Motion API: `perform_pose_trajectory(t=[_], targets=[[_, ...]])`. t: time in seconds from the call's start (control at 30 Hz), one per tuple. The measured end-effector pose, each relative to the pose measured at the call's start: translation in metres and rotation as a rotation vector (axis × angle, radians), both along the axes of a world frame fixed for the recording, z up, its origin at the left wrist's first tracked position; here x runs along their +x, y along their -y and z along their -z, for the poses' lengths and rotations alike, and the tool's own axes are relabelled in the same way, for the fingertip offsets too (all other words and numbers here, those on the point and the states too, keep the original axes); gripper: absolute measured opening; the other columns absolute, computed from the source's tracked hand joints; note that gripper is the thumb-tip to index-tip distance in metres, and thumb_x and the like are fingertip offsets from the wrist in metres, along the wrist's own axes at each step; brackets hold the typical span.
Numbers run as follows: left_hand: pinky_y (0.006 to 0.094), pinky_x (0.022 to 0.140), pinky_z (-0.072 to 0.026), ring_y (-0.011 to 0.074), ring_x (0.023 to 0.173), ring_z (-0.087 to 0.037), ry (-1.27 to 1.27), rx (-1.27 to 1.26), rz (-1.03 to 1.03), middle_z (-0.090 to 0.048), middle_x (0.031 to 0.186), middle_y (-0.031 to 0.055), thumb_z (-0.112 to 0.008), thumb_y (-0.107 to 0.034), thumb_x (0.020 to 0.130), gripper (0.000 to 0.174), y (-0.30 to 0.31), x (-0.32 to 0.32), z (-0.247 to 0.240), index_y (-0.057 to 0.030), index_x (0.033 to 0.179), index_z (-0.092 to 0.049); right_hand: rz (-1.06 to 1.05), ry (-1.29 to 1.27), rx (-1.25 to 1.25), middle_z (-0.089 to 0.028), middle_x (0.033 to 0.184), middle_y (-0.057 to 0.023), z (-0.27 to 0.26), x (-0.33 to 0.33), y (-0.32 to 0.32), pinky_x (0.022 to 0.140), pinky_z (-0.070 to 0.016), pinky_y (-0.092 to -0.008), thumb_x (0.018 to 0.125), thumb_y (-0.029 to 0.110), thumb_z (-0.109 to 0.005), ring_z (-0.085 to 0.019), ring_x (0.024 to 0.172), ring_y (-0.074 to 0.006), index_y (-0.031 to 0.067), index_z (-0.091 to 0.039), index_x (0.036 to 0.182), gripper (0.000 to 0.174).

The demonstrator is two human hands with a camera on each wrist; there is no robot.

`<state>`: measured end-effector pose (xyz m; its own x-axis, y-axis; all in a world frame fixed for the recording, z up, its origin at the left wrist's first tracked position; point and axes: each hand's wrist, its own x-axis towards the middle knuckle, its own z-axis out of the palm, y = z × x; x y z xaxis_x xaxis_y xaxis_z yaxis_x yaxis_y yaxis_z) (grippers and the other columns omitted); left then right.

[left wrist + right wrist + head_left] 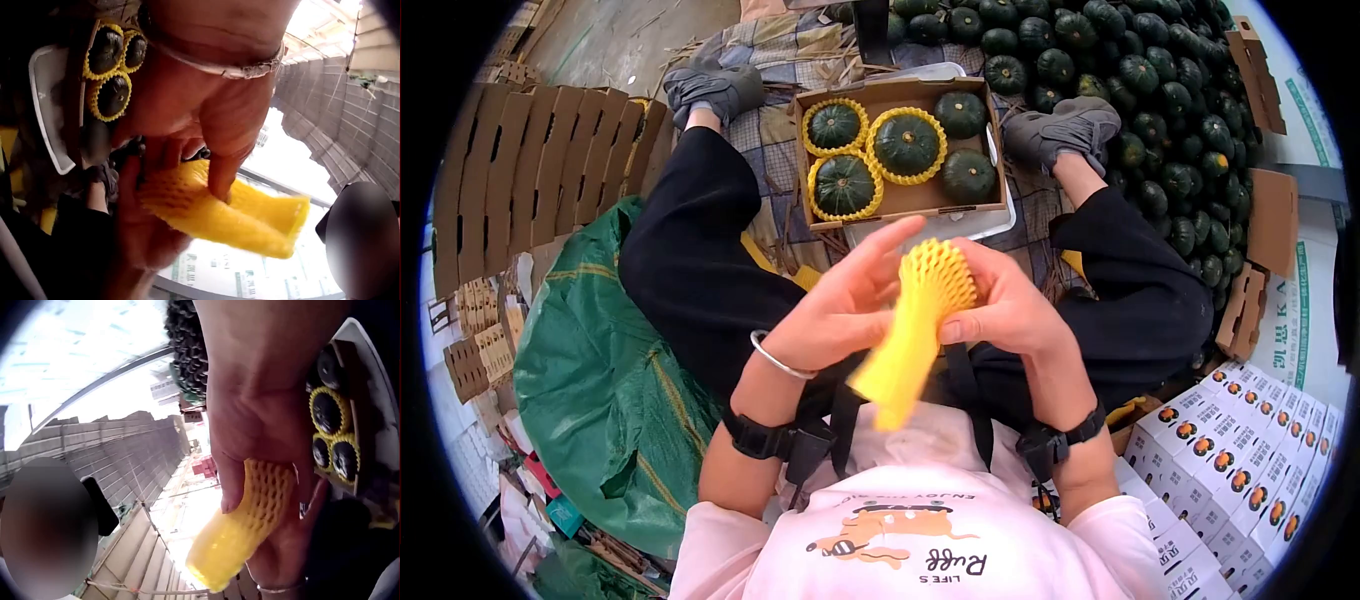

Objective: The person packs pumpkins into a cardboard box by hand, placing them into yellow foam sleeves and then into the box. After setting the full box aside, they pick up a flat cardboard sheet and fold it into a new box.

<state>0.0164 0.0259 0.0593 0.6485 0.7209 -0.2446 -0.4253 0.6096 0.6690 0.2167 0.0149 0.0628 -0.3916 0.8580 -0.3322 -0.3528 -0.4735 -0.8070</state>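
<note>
A yellow foam net sleeve (910,330) is between the two hands, its netted end up and its smooth end hanging toward the shirt. The right hand (1005,305) grips the netted end, thumb in front. In the right wrist view the right hand (256,425) has its thumb on the sleeve (240,525). The left hand (835,310) has its thumb against the sleeve's other side, fingers spread upward. The left wrist view shows the left hand (212,119) with its thumb pressed on the sleeve (231,212). Beyond the hands, a cardboard box (900,205) holds several green pumpkins, some in yellow nets.
A heap of green pumpkins (1140,75) lies at the upper right. Printed white boxes (1230,460) stand at the lower right, stacked cardboard trays (530,170) at the left. A green tarp (590,370) lies beside the person's leg. A white tray (1000,220) shows under the box.
</note>
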Motion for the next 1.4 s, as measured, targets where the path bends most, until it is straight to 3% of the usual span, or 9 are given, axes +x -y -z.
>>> perform_pose_trajectory(t=[0.13, 0.23, 0.3, 0.47, 0.7, 0.8, 0.9, 1.17, 1.4], targets=[[0.0328, 0.074, -0.0493, 0.0184, 0.086, -0.057, -1.161, 0.632, -0.159, -0.053, 0.095, 0.0067, -0.063, 0.010, 0.070, 0.044, -0.012, -0.003, 0.000, -0.0023, 0.112, -0.058, 0.151, 0.887, 0.125, -0.057, 0.084, 0.0018, 0.039, 0.006, -0.005, 0.068, -0.0448, -0.0244, 0.078, 0.003, -0.071, -0.052, 0.078, -0.0057, 0.0064, -0.050, 0.080, 0.021], [0.0340, 0.075, -0.0490, 0.0260, 0.087, -0.058, -1.338, 0.954, -0.299, -0.052, 0.094, 0.0105, -0.061, 0.011, 0.064, 0.044, -0.010, 0.003, 0.015, -0.0031, 0.105, -0.063, 0.155, 0.174, 0.136, -0.057, 0.084, -0.0002, 0.047, 0.010, -0.009, 0.066, -0.0452, -0.0245, 0.080, 0.003, -0.070, -0.052, 0.077, -0.0062, 0.0090, -0.048, 0.081, 0.023], [0.0338, 0.086, -0.0489, 0.0295, 0.100, -0.059, -1.293, 1.024, -0.294, -0.057, 0.109, 0.0128, -0.058, 0.012, 0.069, 0.048, -0.018, -0.001, 0.023, -0.0033, 0.113, -0.062, 0.020, -0.234, -0.172, -0.062, 0.094, -0.0077, 0.018, 0.012, -0.009, 0.076, -0.0531, -0.0286, 0.079, 0.001, -0.070, -0.064, 0.083, -0.0159, 0.0087, -0.045, 0.094, 0.030], [0.0282, 0.090, -0.0497, 0.0201, 0.102, -0.063, 0.443, -0.213, 0.029, -0.062, 0.115, 0.0147, -0.051, -0.034, 0.096, 0.073, -0.026, -0.008, 0.028, 0.0053, 0.147, -0.017, -0.240, -0.267, -0.179, -0.067, 0.107, -0.0064, 0.035, 0.013, 0.010, 0.083, -0.0538, -0.0295, 0.076, -0.005, -0.070, -0.064, 0.095, -0.0135, 0.0028, -0.053, 0.114, 0.042], [0.0251, 0.082, -0.0499, 0.0095, 0.092, -0.059, -0.434, 0.018, 0.170, -0.063, 0.108, 0.0064, -0.055, -0.020, 0.096, 0.040, -0.045, 0.046, 0.070, 0.0058, 0.126, -0.052, 0.332, -0.179, -0.188, -0.062, 0.090, -0.0070, 0.050, 0.065, -0.065, 0.078, -0.0541, -0.0315, 0.089, 0.013, -0.054, -0.064, 0.083, -0.0175, 0.0027, -0.057, 0.098, 0.014], [0.0291, 0.067, -0.0508, 0.0118, 0.077, -0.058, -0.694, 0.075, -0.016, -0.062, 0.092, 0.0060, -0.052, -0.021, 0.098, 0.027, -0.079, 0.097, 0.166, 0.0036, 0.109, -0.054, -0.062, 1.071, 0.293, -0.063, 0.085, -0.0206, 0.120, 0.077, -0.136, 0.072, -0.0505, -0.0390, 0.088, 0.018, -0.053, -0.065, 0.081, -0.0287, -0.0030, -0.054, 0.100, 0.024], [0.0348, 0.074, -0.0526, 0.0174, 0.089, -0.061, -0.498, -0.486, -0.233, -0.061, 0.105, 0.0081, -0.051, -0.020, 0.099, 0.023, -0.101, 0.130, 0.187, 0.0007, 0.109, -0.052, -0.464, 1.305, 0.404, -0.061, 0.091, -0.0328, 0.185, 0.090, -0.162, 0.075, -0.0485, -0.0500, 0.088, 0.022, -0.052, -0.060, 0.090, -0.0465, -0.0039, -0.048, 0.103, 0.030], [0.0376, 0.093, -0.0479, 0.0204, 0.103, -0.060, 0.239, -0.528, -0.439, -0.062, 0.107, 0.0078, -0.043, -0.019, 0.099, 0.013, -0.055, 0.042, 0.094, -0.0095, 0.100, -0.051, -0.136, 1.220, 0.498, -0.058, 0.067, -0.0288, 0.039, 0.020, -0.052, 0.059, -0.0460, -0.0550, 0.099, 0.025, -0.041, -0.058, 0.064, -0.0493, 0.0048, -0.041, 0.099, 0.020], [0.0408, 0.096, -0.0487, 0.0261, 0.109, -0.062, 0.178, -0.549, -0.271, -0.059, 0.125, 0.0164, -0.035, -0.039, 0.101, 0.047, -0.045, 0.026, 0.041, -0.0051, 0.129, -0.051, 0.208, 0.138, -0.126, -0.054, 0.082, 0.0030, 0.052, 0.017, -0.053, 0.068, -0.0426, -0.0223, 0.098, 0.026, -0.051, -0.050, 0.076, -0.0039, 0.0060, -0.054, 0.090, 0.021]])
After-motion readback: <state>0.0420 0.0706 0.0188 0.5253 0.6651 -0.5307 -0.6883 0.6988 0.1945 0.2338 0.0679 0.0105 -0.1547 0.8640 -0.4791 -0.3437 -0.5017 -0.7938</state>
